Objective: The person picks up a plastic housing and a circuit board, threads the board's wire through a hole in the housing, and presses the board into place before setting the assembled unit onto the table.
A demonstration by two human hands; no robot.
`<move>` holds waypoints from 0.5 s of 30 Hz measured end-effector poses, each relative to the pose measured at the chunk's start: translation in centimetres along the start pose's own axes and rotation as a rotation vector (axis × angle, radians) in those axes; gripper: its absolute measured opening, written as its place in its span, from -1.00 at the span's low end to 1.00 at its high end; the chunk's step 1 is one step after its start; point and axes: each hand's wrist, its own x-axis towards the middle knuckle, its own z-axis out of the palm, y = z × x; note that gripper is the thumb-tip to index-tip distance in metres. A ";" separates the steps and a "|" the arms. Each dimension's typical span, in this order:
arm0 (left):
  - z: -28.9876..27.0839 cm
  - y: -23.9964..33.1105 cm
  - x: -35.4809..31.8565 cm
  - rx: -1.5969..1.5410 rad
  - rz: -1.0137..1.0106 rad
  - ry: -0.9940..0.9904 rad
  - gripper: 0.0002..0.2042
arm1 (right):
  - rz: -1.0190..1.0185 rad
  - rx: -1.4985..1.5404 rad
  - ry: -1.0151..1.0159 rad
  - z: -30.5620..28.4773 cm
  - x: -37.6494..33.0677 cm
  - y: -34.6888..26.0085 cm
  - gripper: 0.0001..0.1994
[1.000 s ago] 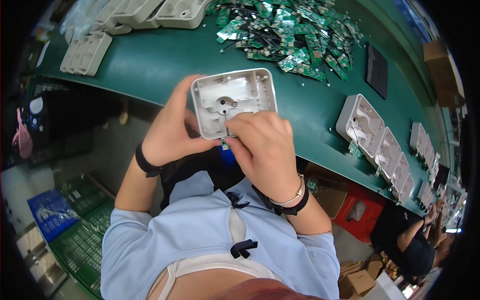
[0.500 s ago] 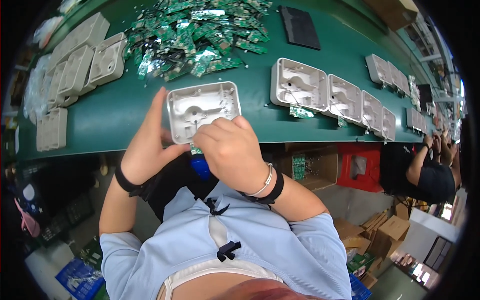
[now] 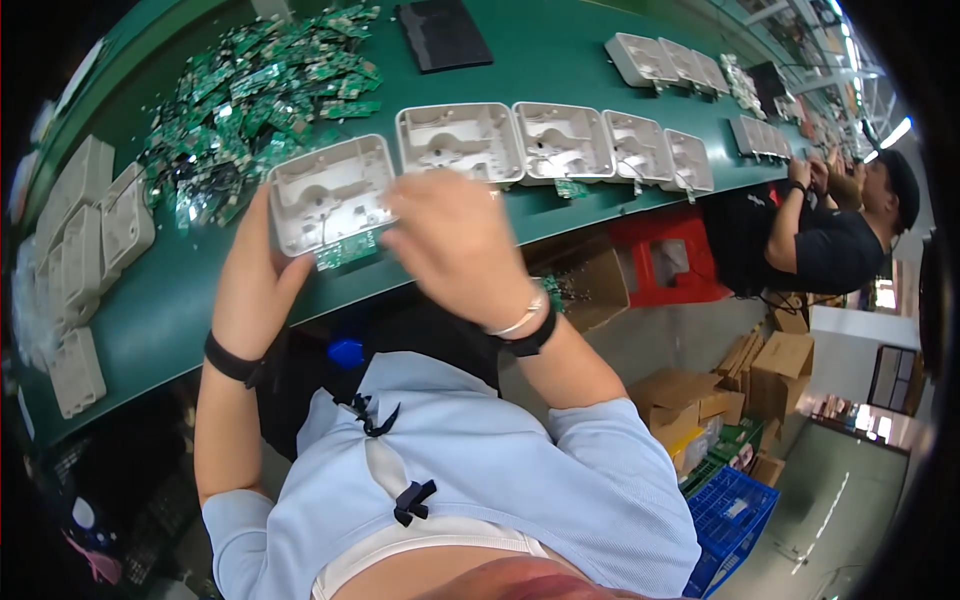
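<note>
From the head camera I've got the white box (image 3: 333, 195) near the front edge of the green table (image 3: 560, 78), hollow side facing up at me. My left hand (image 3: 245, 275) has it gripped by its left side: fingers behind the wall, thumb round by the lower left corner. Can't tell if the table's carrying any of the weight.

A green circuit board (image 3: 347, 250) sticks out past the box's near edge, right beside that thumb. There's a thin dark wire inside the box too, running down toward the board.

My right hand (image 3: 450, 245) is just off the right side of the box and pretty smeared. Fingers look curled with a narrow gap to the thumb, but I honestly can't tell if anything's pinched in there.

Next to the box on the right is a row of four more white boxes (image 3: 460, 145), hollow sides up as well, a board (image 3: 570, 188) poking out in front of the second one. Behind and left is a big messy pile of circuit boards (image 3: 250, 100), then a flat black slab (image 3: 443, 35) farther back. More boxes are bunched at far left (image 3: 75, 240), and a co-worker (image 3: 830, 235) in dark clothes sits off to the right.
</note>
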 end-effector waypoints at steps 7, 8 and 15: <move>0.9 0.2 0.1 -0.012 -0.042 0.012 -0.16 | 0.544 -0.897 0.220 -16.4 -5.0 16.8 -0.65; 1.0 0.2 0.1 -0.009 -0.039 0.019 -0.15 | 0.630 -0.985 0.143 -17.8 -5.4 18.5 -0.62; 1.3 -1.0 -0.3 -0.013 -0.014 0.038 -0.13 | 0.860 -0.729 0.049 -20.1 -5.9 23.4 -0.76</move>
